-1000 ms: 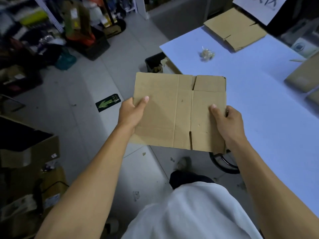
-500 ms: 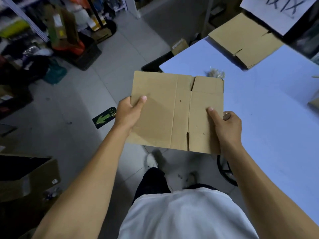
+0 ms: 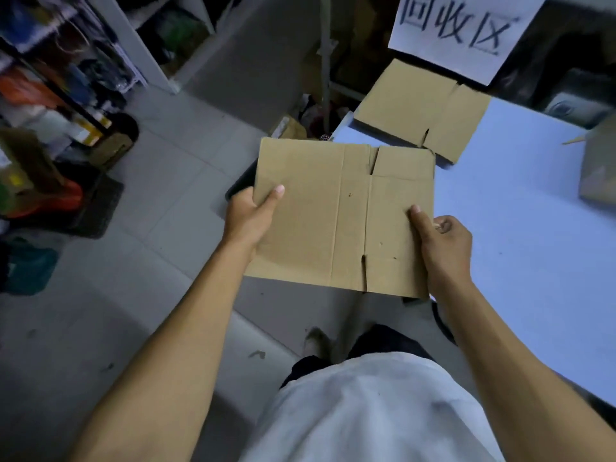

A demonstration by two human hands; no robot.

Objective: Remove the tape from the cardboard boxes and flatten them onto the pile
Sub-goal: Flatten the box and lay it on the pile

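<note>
The flattened brown cardboard box (image 3: 340,215), a creased sheet with slit flaps at its far and near edges, is held level in the air in front of the person, partly over the grey tiled floor (image 3: 160,228) and partly over the near corner of the pale blue counter (image 3: 520,248). No tape shows on its upper face. The left hand (image 3: 248,218) grips its left edge, thumb on top and fingers hidden beneath. The right hand (image 3: 445,243) grasps the right edge the same way, thumb pressed flat on the sheet, the fingers curled at the edge (something small may be tucked in them, but it is too unclear to tell).

Beyond the sheet, at the far corner of the counter, lies the pile of flattened brown cardboard (image 3: 423,108), just below a white paper sign with dark handwritten characters (image 3: 460,28). Another brown box (image 3: 600,168) sits at the right edge of the view.

This looks like the carrying step: the box is already collapsed and only needs stacking. The next move calls for reaching forward and to the right, lowering the sheet squarely onto the pile with edges roughly aligned, then letting go with both hands.
</note>
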